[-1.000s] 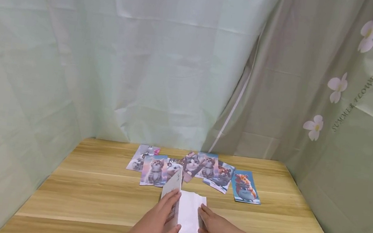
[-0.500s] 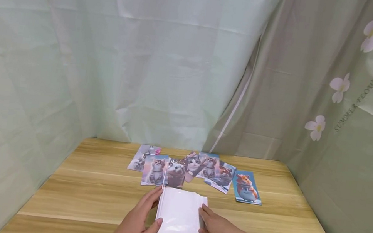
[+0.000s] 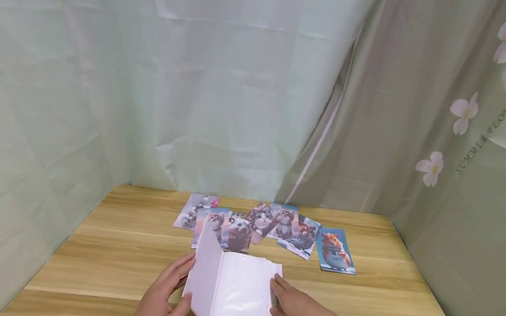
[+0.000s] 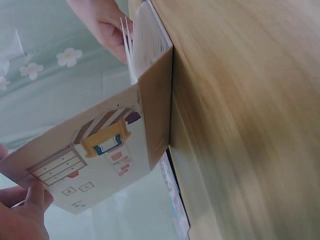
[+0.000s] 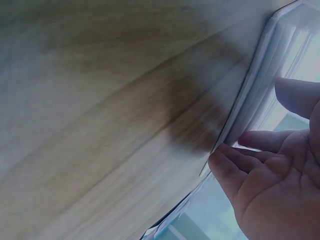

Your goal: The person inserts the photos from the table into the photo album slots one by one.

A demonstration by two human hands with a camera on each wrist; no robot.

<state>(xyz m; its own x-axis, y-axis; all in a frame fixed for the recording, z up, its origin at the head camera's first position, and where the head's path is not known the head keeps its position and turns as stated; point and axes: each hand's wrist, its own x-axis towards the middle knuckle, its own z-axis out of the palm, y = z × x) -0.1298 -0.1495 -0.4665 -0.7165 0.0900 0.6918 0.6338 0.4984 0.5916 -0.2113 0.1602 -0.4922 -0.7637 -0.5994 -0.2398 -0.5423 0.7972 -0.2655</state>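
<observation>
- Head view: the green curtain point(image 3: 465, 205) on the right carries the printed words "SUMMER FLOWERS" among pale blossoms. An album point(image 3: 236, 295) lies near the front edge of the wooden table point(image 3: 382, 300), its cover raised on the left. The left hand point(image 3: 163, 300) grips that cover, fingers behind it and thumb on its lower edge. The right hand point(image 3: 298, 311) rests against the right edge of the white pages, fingers straight and close together. Beyond both sets of fingertips lies a row of animal photo cards point(image 3: 267, 231).
- Left wrist view: the cover's outside shows a drawn chest of drawers and a yellow handle; its small print is too blurred to read. The left hand point(image 4: 22, 212) pinches the cover's free edge.
- Right wrist view: the right hand point(image 5: 272, 185) has straight fingertips point(image 5: 225, 162) touching the page edges of the album point(image 5: 260, 100), palm open.
</observation>
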